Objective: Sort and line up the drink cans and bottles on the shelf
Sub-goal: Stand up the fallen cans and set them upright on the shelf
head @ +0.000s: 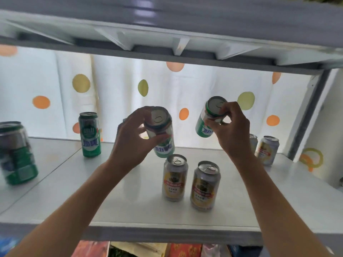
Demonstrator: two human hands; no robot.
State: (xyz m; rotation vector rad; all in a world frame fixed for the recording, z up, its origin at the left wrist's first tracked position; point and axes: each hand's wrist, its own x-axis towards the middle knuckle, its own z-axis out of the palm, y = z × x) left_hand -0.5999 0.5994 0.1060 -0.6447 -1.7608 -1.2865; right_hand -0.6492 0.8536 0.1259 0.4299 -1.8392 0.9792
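Observation:
My left hand (130, 140) grips a green can (163, 145) by its upper part, lifted above the white shelf (130, 201) and tilted. My right hand (230, 130) holds a second green can (205, 125) near its top, also raised and tilted. Two silver-and-yellow cans stand upright below my hands, one at the middle (175, 178) and one beside it (205, 185). Another green can (90, 134) stands upright at the back left. A large green can (16, 154) is close at the far left. Two more silver-yellow cans (267, 150) stand at the back right, one partly hidden behind my right wrist.
The shelf above (167, 34) hangs low over the cans. A grey upright post (306, 115) bounds the right side. A white curtain with coloured dots (55, 86) closes the back. Colourful packages (185, 250) lie under the shelf's front edge.

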